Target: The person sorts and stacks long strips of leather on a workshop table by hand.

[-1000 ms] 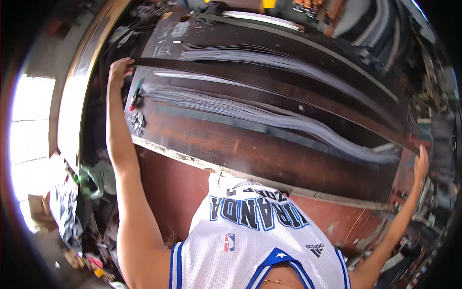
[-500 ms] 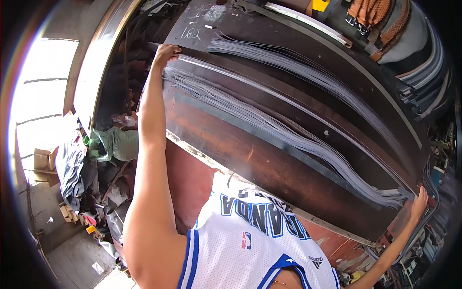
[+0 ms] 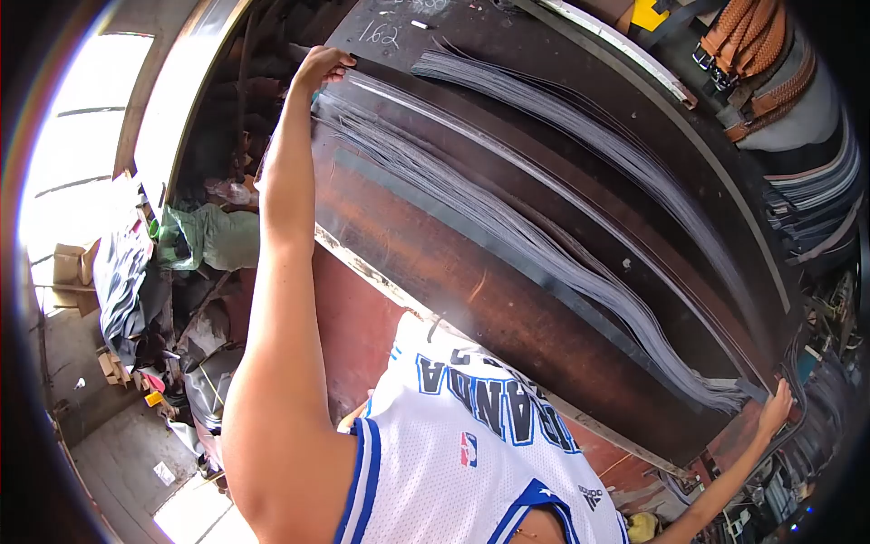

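My left hand (image 3: 324,67) is closed in a pinch at the far left end of a long dark strip (image 3: 544,156). The strip runs along the dark worktable (image 3: 399,213), beside a thin pale line. At its right end, my right hand (image 3: 776,410) is closed at the table's edge; its fingertips are small and partly hidden. A bundle of thin grey strips (image 3: 589,122) lies beyond the strip. Another grey bundle (image 3: 507,228) lies on the near side, bending toward my right hand.
Chalk writing (image 3: 378,36) and a chalk piece (image 3: 420,24) are on the tabletop. Braided brown belts (image 3: 748,41) with buckles sit at the upper right, near stacked grey strips (image 3: 816,204). A green bag (image 3: 213,238) and scraps lie to the left.
The view has shifted, so the table sits higher and the belts show more fully. Both hands stay at the strip's two ends, with little movement against the table.
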`<action>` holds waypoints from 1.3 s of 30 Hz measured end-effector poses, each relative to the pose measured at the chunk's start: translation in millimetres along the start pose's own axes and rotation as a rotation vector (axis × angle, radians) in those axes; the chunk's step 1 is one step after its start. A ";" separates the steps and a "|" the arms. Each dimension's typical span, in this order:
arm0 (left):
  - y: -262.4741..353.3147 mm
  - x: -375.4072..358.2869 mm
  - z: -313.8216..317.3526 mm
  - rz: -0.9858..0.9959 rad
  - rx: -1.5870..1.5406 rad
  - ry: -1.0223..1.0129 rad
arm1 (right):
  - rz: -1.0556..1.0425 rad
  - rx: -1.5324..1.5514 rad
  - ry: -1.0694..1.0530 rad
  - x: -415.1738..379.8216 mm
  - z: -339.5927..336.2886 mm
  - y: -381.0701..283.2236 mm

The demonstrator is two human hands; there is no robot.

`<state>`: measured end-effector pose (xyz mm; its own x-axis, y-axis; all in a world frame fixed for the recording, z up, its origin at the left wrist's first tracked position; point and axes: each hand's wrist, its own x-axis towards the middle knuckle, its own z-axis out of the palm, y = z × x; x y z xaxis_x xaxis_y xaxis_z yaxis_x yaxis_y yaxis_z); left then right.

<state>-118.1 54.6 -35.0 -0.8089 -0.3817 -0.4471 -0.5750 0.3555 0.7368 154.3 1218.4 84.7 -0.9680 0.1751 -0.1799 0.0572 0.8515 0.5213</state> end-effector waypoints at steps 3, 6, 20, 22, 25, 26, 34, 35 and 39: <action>-8.1 8.5 4.4 -0.057 0.073 -0.011 | 0.000 -0.020 -0.038 1.6 -11.0 -13.3; -17.4 7.3 6.9 0.015 0.098 -0.022 | -0.022 0.005 -0.011 6.2 -9.3 -18.2; -66.8 31.4 -17.3 0.137 -0.075 -0.208 | -0.104 -0.033 0.036 -1.3 31.9 -19.1; -80.1 36.9 -27.3 0.132 -0.070 -0.230 | -0.100 -0.010 -0.023 0.2 28.0 -33.6; -93.8 60.5 -35.3 0.063 -0.043 -0.224 | -0.026 0.000 -0.004 -3.7 23.9 -53.2; -94.2 67.5 -38.7 0.038 -0.024 -0.206 | 0.019 0.035 -0.012 -4.7 28.0 -55.7; -89.1 72.1 -54.8 -0.094 0.023 -0.076 | 0.084 -0.023 -0.140 3.3 28.6 -62.4; -86.3 72.8 -55.3 -0.105 0.041 -0.067 | 0.095 0.005 -0.126 3.2 31.6 -61.6; -80.3 70.2 -51.1 -0.134 0.079 -0.042 | 0.139 -0.004 -0.228 7.0 42.1 -69.3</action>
<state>-122.5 -44.3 -99.7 -0.7279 -0.3949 -0.5606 -0.6845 0.3708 0.6276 153.9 1181.4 12.2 -0.8705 0.3979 -0.2896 0.1844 0.8094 0.5576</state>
